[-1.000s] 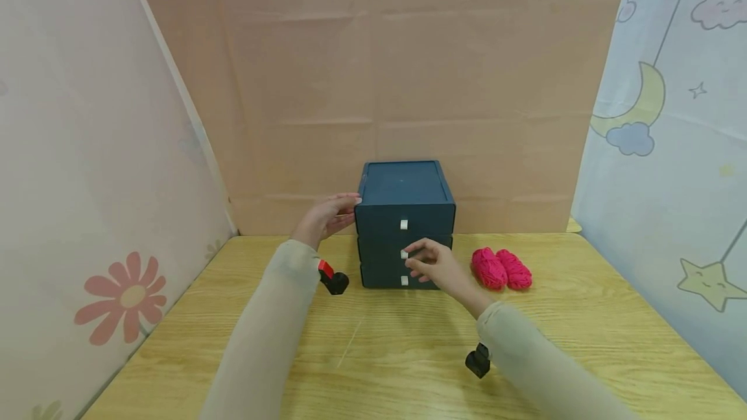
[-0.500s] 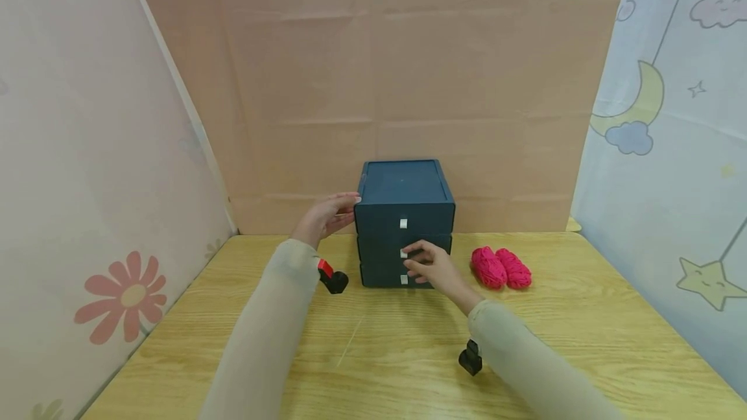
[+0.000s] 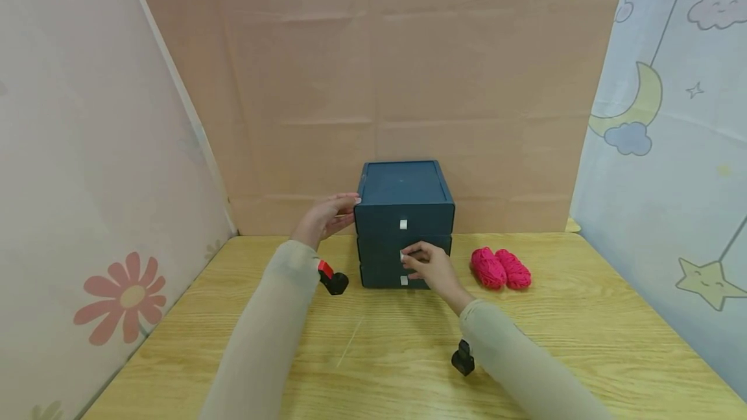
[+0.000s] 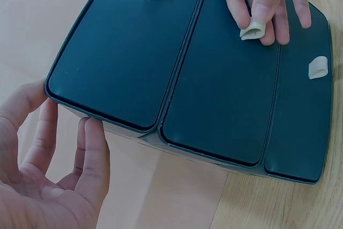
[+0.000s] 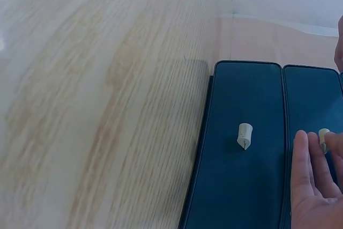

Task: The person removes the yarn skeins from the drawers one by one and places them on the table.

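A dark blue three-drawer storage box stands at the back of the table, its drawers closed. Each drawer front carries a small white pull tab. My left hand rests against the box's left side near the top, and the left wrist view shows its fingertips at the edge of the top drawer. With thumb and finger, my right hand pinches the middle drawer's pull tab. Above it is the top tab, and below it the bottom tab, both untouched.
Two bright pink yarn skeins lie on the wooden table right of the box. A tan sheet hangs close behind. Patterned cloth walls flank both sides.
My right hand has moved slightly left and closed its thumb and finger on the middle pull tab. The left hand and the box have stayed in place.
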The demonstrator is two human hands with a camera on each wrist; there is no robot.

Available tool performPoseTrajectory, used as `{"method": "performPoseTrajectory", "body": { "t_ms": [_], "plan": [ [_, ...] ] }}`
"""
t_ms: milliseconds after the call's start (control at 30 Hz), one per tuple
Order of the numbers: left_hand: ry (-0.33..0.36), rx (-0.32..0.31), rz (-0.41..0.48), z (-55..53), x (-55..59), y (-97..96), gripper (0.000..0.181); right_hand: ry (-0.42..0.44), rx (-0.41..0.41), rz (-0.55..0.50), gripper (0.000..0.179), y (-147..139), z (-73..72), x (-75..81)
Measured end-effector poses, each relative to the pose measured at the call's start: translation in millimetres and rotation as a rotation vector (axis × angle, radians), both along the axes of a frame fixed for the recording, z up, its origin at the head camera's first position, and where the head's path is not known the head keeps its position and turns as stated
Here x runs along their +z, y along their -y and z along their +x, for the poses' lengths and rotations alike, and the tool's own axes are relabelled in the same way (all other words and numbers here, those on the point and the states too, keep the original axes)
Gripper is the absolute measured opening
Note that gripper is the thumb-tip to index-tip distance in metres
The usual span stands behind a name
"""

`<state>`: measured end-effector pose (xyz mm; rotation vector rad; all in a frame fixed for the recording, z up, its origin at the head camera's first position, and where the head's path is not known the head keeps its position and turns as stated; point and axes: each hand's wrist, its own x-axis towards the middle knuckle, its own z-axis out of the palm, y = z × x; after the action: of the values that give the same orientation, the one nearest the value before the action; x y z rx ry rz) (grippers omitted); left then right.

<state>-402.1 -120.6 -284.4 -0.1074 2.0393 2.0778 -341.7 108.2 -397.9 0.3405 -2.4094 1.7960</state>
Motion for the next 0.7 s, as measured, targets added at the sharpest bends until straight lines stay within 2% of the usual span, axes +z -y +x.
{"method": "performPoseTrajectory", "body": {
  "t_ms": [367,700],
  "plan": [
    [-0.002,-0.005,-0.002,1.4,0.0,0.1,0.037,0.008,0.003,-0.018,0.020,-2.6,-0.1,-1.0],
    [-0.003,-0.013,0.003,0.6,-0.6,0.3,0.038,0.021,0.054,0.017,0.022,-6.0,13.6,0.1]
  ]
}}
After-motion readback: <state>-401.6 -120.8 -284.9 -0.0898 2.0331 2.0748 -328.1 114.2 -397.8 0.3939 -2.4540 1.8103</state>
